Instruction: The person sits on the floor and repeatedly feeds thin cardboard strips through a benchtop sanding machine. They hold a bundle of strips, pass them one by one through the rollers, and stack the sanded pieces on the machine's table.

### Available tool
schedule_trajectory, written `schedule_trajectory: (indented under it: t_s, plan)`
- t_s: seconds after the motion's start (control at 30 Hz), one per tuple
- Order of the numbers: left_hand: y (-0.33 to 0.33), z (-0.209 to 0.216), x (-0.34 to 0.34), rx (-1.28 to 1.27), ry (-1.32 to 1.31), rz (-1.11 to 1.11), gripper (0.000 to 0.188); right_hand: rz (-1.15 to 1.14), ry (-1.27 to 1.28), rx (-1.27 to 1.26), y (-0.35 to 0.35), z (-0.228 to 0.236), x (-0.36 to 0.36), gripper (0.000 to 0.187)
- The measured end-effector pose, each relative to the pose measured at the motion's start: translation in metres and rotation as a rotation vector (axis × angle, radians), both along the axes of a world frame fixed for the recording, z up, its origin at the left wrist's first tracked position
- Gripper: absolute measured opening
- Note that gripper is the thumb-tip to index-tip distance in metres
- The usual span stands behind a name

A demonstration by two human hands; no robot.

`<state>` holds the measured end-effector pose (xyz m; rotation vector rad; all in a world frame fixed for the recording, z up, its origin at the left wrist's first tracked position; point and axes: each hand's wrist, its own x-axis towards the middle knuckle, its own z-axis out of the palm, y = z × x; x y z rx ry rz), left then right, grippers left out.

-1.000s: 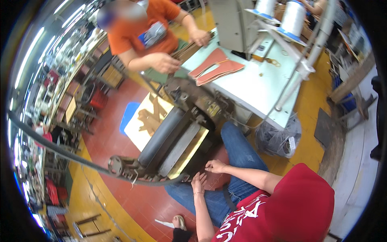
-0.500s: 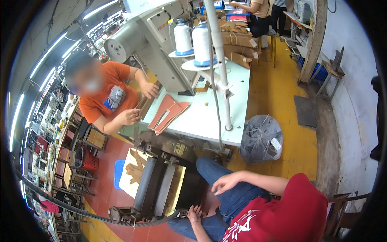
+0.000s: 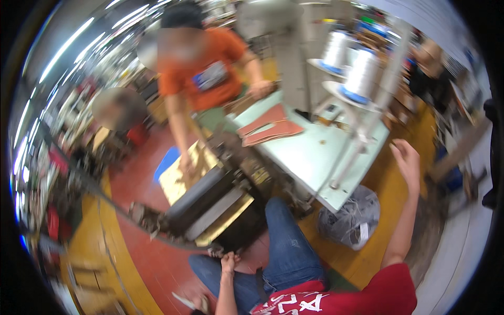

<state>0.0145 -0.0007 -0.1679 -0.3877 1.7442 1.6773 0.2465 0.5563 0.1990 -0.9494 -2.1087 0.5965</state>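
My right hand is raised at the right, beyond the table's edge, fingers loosely apart and nothing visible in it. My left hand is low by my left knee, fingers curled in, next to the metal end at the machine's near corner; what it grips, if anything, is hidden. In front of me stands a dark roller machine with a yellowish board on its far side. Brown cut pieces lie on that board, where a co-worker's hand reaches in. The picture is motion-blurred.
The co-worker in orange stands across the machine. A pale green table holds reddish-brown flat pieces, a sewing machine and white thread cones. A clear-bagged bin stands below. A dark hose crosses at left.
My view has turned. My right hand has risen from my lap out to the right; my left hand has curled by the machine's corner. The co-worker now reaches onto the board.
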Motion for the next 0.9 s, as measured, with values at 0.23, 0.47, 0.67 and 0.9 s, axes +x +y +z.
schedule_trajectory:
  t_s: [0.23, 0.47, 0.67, 0.9]
  plan:
    - [0.006, -0.011, 0.017, -0.193, 0.155, 0.049, 0.023, -0.259, 0.062, 0.311, 0.112, -0.021, -0.020, 0.035]
    - [0.015, -0.019, 0.015, -0.343, 0.148, -0.040, 0.028, -0.104, -0.212, 0.763, 0.294, -0.001, -0.043, 0.038]
    - [0.020, -0.015, 0.015, -0.425, 0.103, -0.059, 0.030, -0.158, -0.282, 0.646, 0.288, -0.003, -0.051, 0.039]
    - [0.020, -0.031, 0.006, -0.283, 0.010, -0.030, 0.030, -0.264, -0.233, 0.602, 0.179, -0.003, -0.034, 0.041]
